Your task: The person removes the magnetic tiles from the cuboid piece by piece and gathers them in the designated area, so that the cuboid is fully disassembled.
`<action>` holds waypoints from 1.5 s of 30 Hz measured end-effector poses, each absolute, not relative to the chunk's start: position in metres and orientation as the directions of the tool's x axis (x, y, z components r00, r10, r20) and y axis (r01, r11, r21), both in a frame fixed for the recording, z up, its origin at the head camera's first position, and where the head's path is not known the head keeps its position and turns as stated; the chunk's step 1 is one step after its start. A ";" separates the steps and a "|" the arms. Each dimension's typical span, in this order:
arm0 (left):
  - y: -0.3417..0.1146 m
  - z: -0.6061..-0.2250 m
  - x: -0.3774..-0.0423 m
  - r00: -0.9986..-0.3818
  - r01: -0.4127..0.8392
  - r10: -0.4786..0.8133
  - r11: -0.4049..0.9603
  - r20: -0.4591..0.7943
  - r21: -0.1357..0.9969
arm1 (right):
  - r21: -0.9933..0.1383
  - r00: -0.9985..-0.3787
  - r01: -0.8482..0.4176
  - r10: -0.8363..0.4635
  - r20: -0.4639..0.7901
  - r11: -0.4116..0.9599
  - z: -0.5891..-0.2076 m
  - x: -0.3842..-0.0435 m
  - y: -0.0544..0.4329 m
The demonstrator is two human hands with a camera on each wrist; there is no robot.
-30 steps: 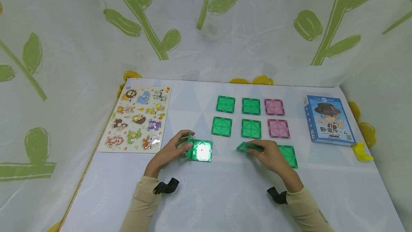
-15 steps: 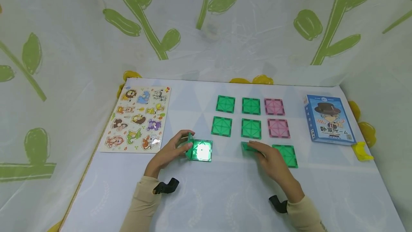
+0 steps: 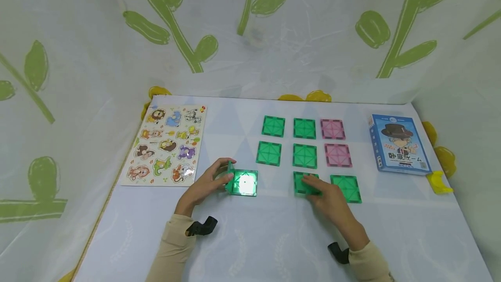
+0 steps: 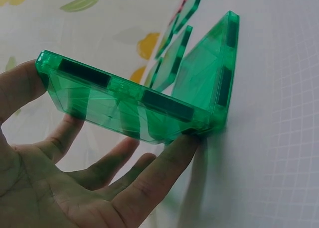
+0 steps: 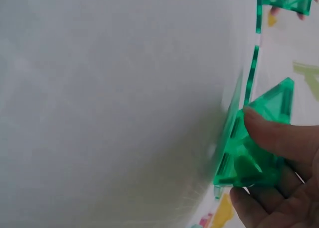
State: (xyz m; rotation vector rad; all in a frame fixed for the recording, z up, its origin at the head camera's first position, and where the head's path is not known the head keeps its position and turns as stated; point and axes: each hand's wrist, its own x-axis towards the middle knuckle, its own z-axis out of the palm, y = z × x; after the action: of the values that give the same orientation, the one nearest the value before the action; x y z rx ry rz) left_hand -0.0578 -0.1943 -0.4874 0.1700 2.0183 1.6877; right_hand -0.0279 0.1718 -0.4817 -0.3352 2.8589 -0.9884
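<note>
In the head view my left hand (image 3: 204, 187) holds a square green translucent magnetic tile (image 4: 119, 98) on edge, the thumb at one edge and the fingers at others. Its lower edge meets a second green tile (image 3: 245, 182) that lies flat and shines with a reflection. My right hand (image 3: 332, 201) grips another green tile (image 3: 299, 179) low over the table, fingers covering its right part. The right wrist view shows the thumb on this tile (image 5: 269, 108), which looks tilted there. Right beside that hand lies a flat green tile (image 3: 346, 189).
Behind the hands, several green tiles (image 3: 273, 126) and two pink tiles (image 3: 338, 156) lie in rows. An animal puzzle board (image 3: 163, 145) is at left. A blue game box (image 3: 400, 145) and a yellow piece (image 3: 439, 182) are at right.
My right hand has turned and lowered its green tile, which was tilted on edge and now shows its face toward the head camera. The left hand has stayed still.
</note>
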 end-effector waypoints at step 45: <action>-0.207 -0.487 -0.043 -0.953 -0.046 0.219 0.578 -0.210 0.815 | -0.619 -0.788 -0.438 -0.610 -0.083 0.652 -0.480 -0.067 0.033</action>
State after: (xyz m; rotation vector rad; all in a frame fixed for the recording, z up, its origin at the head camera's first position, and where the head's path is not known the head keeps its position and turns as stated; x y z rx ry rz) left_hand -0.0430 -0.2067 -0.4875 0.1417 2.5245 1.3151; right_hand -0.0672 0.0334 -0.4798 -0.8419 2.5876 -0.8601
